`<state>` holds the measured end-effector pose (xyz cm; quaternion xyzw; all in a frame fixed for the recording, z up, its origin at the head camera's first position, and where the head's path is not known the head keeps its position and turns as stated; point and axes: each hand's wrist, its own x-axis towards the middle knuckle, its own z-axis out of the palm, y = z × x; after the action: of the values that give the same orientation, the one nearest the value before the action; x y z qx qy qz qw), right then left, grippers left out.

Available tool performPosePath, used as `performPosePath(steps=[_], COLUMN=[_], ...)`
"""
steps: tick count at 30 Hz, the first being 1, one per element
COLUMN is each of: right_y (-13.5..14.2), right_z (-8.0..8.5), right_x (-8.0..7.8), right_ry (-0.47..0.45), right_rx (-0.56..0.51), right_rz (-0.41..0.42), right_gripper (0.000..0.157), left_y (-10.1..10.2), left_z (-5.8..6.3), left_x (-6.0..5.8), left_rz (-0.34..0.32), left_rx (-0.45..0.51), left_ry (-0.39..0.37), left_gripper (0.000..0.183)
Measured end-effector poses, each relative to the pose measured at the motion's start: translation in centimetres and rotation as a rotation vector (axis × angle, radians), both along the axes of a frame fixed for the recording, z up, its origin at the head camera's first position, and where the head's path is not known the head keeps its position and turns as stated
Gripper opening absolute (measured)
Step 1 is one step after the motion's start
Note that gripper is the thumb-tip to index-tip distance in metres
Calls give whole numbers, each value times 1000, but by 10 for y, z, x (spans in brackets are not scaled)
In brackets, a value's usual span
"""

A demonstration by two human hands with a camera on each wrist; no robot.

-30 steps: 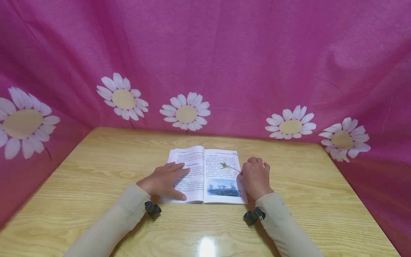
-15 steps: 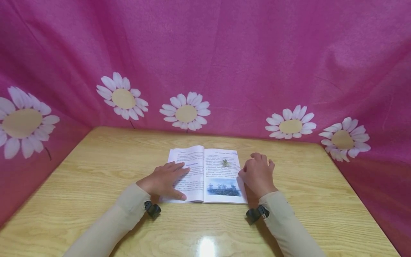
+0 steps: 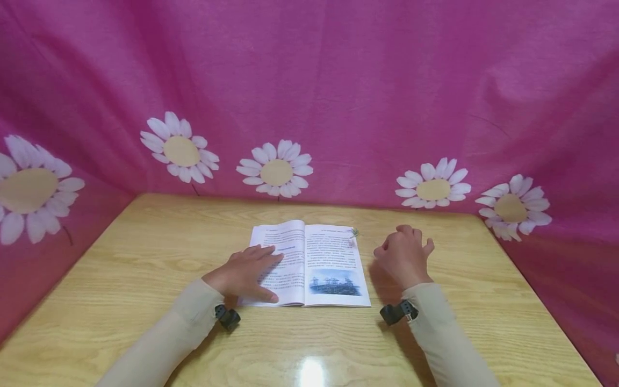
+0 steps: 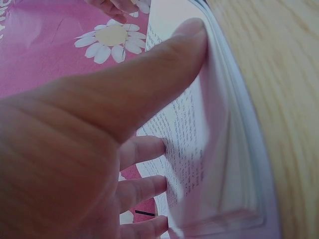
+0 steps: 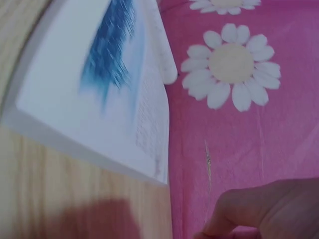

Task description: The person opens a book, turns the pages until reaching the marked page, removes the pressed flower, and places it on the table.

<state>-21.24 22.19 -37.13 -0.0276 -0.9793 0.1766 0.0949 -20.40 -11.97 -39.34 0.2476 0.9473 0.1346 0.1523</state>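
Observation:
An open book (image 3: 333, 252) lies on the table, its right page showing printed text and a blue picture. My left hand (image 3: 244, 274) rests on the left page with fingers spread; in the left wrist view the thumb (image 4: 149, 74) lies along the page near its lower edge. To the right of the book, my right hand (image 3: 403, 257) is raised above the table and pinches the thin stem of a small plant sprig (image 5: 209, 167). The sprig's greenish head (image 3: 355, 233) shows over the right page's upper corner. Its stem is barely visible in the head view.
The wooden table (image 3: 309, 333) extends around the book. A pink curtain (image 3: 338, 107) printed with white daisies hangs along the back and sides. Dark wrist cameras are strapped to both sleeves.
My right hand has lifted and moved right, carrying the sprig from the middle of the right page toward its upper right corner. The left hand stays on the left page.

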Motion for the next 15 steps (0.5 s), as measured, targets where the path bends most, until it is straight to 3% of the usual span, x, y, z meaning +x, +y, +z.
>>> performPosePath(steps=[15], right_y=[32], right_z=[4], right_x=[-2], right_ry=[-115], right_rx=[-13], right_rz=[-179], right_gripper=[28], left_y=[1], left_z=[1], left_x=[2], left_rz=[23], left_rx=[7], left_ry=[-6], left_gripper=[93])
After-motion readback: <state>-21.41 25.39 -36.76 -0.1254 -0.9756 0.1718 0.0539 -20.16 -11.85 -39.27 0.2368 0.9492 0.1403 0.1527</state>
